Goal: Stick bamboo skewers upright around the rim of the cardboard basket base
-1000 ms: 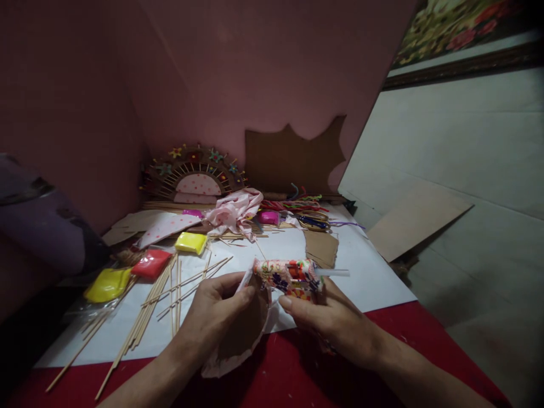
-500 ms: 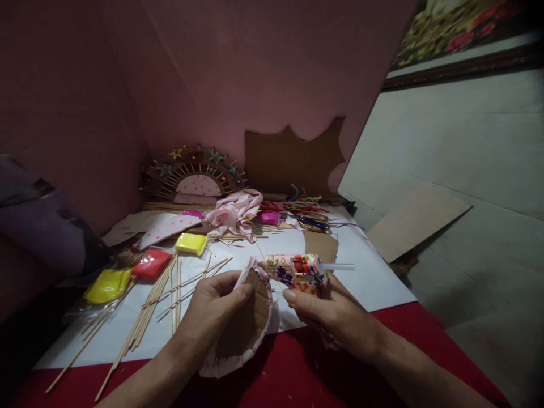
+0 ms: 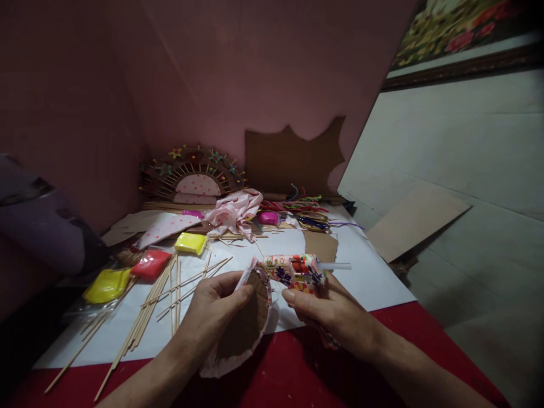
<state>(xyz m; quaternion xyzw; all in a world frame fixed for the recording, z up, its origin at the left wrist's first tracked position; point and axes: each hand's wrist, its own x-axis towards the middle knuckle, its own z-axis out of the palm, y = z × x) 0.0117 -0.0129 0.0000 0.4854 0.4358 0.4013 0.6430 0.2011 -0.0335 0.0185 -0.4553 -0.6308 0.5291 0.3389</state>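
Note:
A cardboard piece point(image 3: 242, 326) with pale pink fabric folded round its rim is pinched between the thumb and fingers of my left hand point(image 3: 219, 306). My right hand point(image 3: 331, 309) is wrapped round a glue gun point(image 3: 293, 271) with a colourful flowered pattern. From the gun's back end a clear glue stick sticks out to the right. Its nozzle points left and is at the fabric edge near the top of the cardboard; whether they touch is hard to tell.
Wooden sticks point(image 3: 142, 311), yellow clay packs point(image 3: 106, 285) and a red one point(image 3: 152, 264) lie left on white paper point(image 3: 361, 272). Behind are crumpled pink fabric point(image 3: 236, 212), scissors point(image 3: 314, 221), a decorated stick fan point(image 3: 198, 181) and cut cardboard point(image 3: 293, 161) against the wall.
The glue stick's exposed end reaches slightly less far out to the right. Both hands keep nearly the same place and hold.

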